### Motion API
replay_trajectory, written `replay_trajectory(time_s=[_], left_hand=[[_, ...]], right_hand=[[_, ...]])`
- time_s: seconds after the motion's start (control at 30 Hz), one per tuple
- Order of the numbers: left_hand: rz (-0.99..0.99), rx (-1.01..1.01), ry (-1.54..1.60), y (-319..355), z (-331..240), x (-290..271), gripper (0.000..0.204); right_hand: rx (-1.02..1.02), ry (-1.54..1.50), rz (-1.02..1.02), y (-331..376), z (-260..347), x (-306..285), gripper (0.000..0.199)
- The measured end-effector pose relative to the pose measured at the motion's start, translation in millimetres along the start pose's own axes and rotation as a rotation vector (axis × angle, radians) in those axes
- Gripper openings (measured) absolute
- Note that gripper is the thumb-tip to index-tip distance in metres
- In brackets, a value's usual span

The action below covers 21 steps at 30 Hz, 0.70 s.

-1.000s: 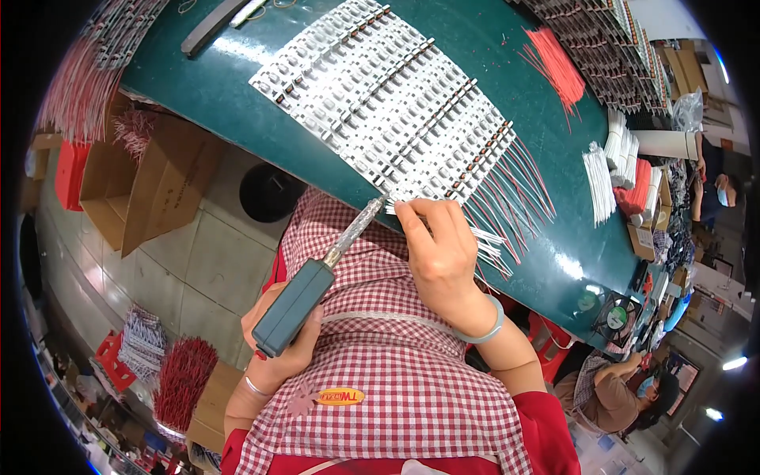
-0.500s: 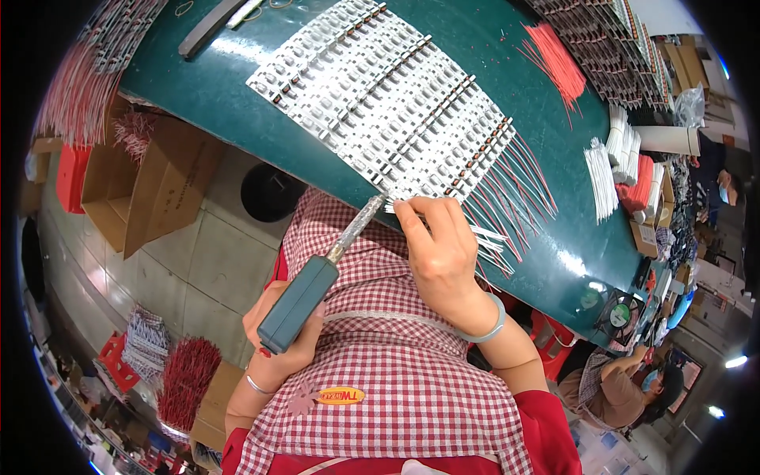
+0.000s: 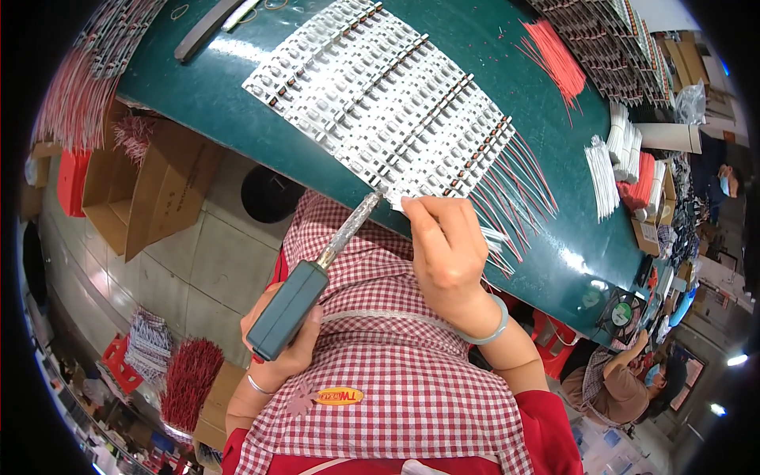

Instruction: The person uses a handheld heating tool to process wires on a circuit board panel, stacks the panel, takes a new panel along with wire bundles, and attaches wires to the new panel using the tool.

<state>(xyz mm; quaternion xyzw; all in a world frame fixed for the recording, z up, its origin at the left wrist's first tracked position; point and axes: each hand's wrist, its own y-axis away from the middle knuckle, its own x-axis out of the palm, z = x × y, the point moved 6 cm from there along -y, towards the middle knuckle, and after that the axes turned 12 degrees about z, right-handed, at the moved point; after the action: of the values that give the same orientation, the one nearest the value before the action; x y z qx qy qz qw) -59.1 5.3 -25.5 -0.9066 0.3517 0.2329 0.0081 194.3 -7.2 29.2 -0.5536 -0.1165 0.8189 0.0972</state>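
My left hand (image 3: 297, 336) is wrapped around the dark green body of a soldering gun (image 3: 289, 309). Its metal barrel points up and away, and the tip meets the near edge of a sheet of small white circuit boards (image 3: 372, 103). Just right of that tip, my right hand (image 3: 450, 257) pinches at the board edge, apparently on a thin white wire; the fingers hide most of it. More white wires (image 3: 495, 241) stick out past the right side of this hand. Red and dark wires (image 3: 518, 190) fan out from the right end of the sheet.
The green table (image 3: 570, 237) carries a red wire bundle (image 3: 554, 63), white wire bundles (image 3: 602, 178) and stacked wired boards (image 3: 606, 47). A small fan (image 3: 621, 313) sits at the right corner. Left below are a cardboard box (image 3: 162, 174) and black bin (image 3: 271, 194). A person (image 3: 617, 380) sits at right.
The soldering gun and my left hand have shifted slightly left and down. My right hand has moved a little to the right, still pinching.
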Motion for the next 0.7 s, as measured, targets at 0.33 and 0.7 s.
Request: replay_trajectory(time_s=[0.33, 0.7], left_hand=[[0.013, 0.044, -0.022, -23.2, -22.3, -1.4, 0.024], [-0.043, 0.165, -0.123, -44.5, -55.0, -6.1, 0.018]], right_hand=[[-0.002, 0.034, 0.039, -1.7, -9.2, 8.1, 0.036], [0.002, 0.060, 0.051, -3.4, -7.7, 8.4, 0.035]])
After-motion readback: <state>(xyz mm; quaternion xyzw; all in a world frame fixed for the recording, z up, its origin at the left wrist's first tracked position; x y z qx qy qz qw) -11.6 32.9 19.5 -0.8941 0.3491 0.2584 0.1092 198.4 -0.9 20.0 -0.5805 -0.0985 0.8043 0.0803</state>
